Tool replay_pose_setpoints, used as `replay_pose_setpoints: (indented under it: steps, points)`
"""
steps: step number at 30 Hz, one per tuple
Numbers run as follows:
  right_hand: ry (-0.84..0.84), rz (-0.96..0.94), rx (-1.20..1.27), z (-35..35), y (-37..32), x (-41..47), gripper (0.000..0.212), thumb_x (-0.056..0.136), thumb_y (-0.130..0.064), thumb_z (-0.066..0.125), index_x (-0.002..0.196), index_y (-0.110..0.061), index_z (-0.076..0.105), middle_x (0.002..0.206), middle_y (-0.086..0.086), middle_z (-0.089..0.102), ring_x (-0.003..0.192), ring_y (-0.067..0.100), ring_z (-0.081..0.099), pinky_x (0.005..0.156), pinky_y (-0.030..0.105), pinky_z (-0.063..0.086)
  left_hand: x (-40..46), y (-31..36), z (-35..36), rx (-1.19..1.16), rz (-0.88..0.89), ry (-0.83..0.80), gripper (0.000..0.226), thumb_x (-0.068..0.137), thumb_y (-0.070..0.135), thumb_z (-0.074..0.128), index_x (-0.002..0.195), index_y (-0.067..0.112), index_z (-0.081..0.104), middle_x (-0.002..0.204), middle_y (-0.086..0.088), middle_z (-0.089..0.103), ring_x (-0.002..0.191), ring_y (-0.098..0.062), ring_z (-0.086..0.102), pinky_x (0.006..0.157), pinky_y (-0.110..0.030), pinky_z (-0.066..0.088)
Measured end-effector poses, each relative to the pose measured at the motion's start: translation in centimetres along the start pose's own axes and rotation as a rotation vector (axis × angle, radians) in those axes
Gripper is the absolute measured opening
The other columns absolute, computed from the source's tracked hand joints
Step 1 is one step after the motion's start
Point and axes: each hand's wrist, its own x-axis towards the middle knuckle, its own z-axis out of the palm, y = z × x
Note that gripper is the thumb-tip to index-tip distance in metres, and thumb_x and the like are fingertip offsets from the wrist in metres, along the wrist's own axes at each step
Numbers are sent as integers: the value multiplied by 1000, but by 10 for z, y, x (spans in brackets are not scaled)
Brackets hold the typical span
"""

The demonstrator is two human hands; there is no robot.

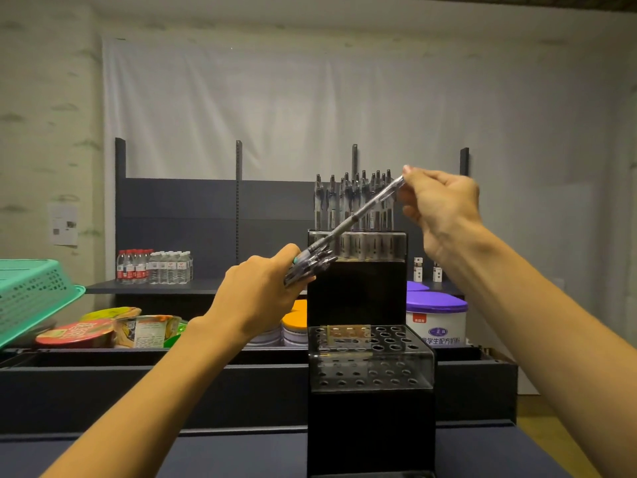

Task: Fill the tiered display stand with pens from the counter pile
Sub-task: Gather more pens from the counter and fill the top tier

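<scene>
a white sheet (310, 108) hangs across the back wall, and below it stands one dark shelving unit (213, 215) with four upright posts. on its shelf sit two groups of water bottles (153, 267), red-labelled on the left and white-labelled on the right; the exact number is too small to tell. at the left edge one green plastic basket (31, 291) tilts over food packets, among them one red-lidded bowl (74, 334). two purple-lidded tubs (436, 317) stand right of the stand, two orange-lidded ones (294, 322) left of it.

in the middle rises one black tiered display stand (358, 291) with two clear perforated tiers in view. the upper tier (358, 244) holds a cluster of upright pens (355, 201), about ten, packed too close to count exactly. the lower tier (370, 355) shows rows of holes with no pens in them.

the left hand (262, 288) is curled round a bundle of pens (310, 265), several, the count unclear. the right hand (441, 205) pinches the top end of one single pen (362, 212), which slants down-left so that its lower end meets the bundle, in front of the upper tier.
</scene>
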Motion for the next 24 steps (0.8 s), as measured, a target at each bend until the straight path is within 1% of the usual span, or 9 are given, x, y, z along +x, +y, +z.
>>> replay_pose_setpoints:
  steps: [3, 5, 7, 10, 13, 17, 19, 22, 24]
  points:
    - [47, -96, -4, 6, -5, 10, 13, 88, -13, 67, 76, -16, 66, 75, 0, 66, 65, 8, 61, 58, 16, 50, 3, -2, -2, 70, 65, 23, 26, 87, 34, 65, 99, 13, 55, 74, -3, 68, 49, -21, 57, 41, -25, 44]
    - [78, -156, -66, 10, -5, 17, 9, 87, -14, 68, 79, -17, 66, 80, 0, 68, 74, 12, 65, 63, 18, 51, 6, -1, -4, 96, 104, 39, 25, 84, 30, 69, 98, 12, 58, 69, -3, 69, 46, -20, 57, 42, -17, 36]
    - [95, -199, -104, 15, -5, 22, 4, 88, -15, 68, 84, -17, 68, 85, 0, 70, 81, 15, 68, 66, 19, 53, 8, 0, -6, 110, 129, 46, 25, 82, 28, 72, 97, 12, 60, 67, -2, 69, 46, -19, 58, 42, -15, 32]
    - [129, -266, -137, 19, -9, 29, 4, 88, -17, 67, 88, -17, 71, 85, -1, 70, 83, 15, 69, 68, 21, 54, 9, 1, -7, 139, 141, 56, 26, 79, 27, 76, 95, 13, 61, 66, -1, 68, 45, -17, 57, 43, -9, 21]
    - [147, -361, -223, 21, -14, 30, 8, 90, -18, 65, 94, -15, 71, 82, -5, 67, 78, 9, 66, 72, 20, 56, 8, -1, -6, 131, 138, 42, 25, 82, 30, 72, 97, 14, 60, 67, 0, 68, 46, -16, 56, 42, -12, 27]
    - [112, -417, -339, 28, -16, 29, 12, 92, -20, 63, 99, -14, 71, 88, -4, 68, 77, 4, 62, 66, 7, 50, 6, 0, -6, 126, 128, 24, 25, 85, 33, 68, 100, 14, 61, 72, -2, 69, 51, -19, 57, 44, -14, 26]
    - [78, -413, -381, 33, -15, 30, 12, 92, -20, 63, 97, -13, 71, 86, -3, 69, 76, 6, 64, 69, 13, 53, 5, 3, -7, 119, 128, 12, 25, 86, 34, 66, 102, 14, 60, 76, -2, 70, 53, -20, 56, 45, -15, 25]
    - [28, -403, -467, 41, -16, 28, 12, 92, -20, 63, 96, -13, 73, 81, -4, 67, 74, 7, 62, 73, 20, 54, 5, 4, -8, 110, 127, 10, 26, 87, 36, 64, 102, 15, 60, 78, -2, 70, 54, -15, 46, 45, -15, 23]
    - [12, -406, -544, 45, -15, 29, 13, 91, -23, 64, 94, -15, 74, 86, -1, 71, 80, 12, 65, 78, 25, 54, 6, 3, -8, 103, 117, 1, 27, 88, 38, 62, 103, 16, 59, 80, -2, 70, 55, -16, 49, 46, -18, 26]
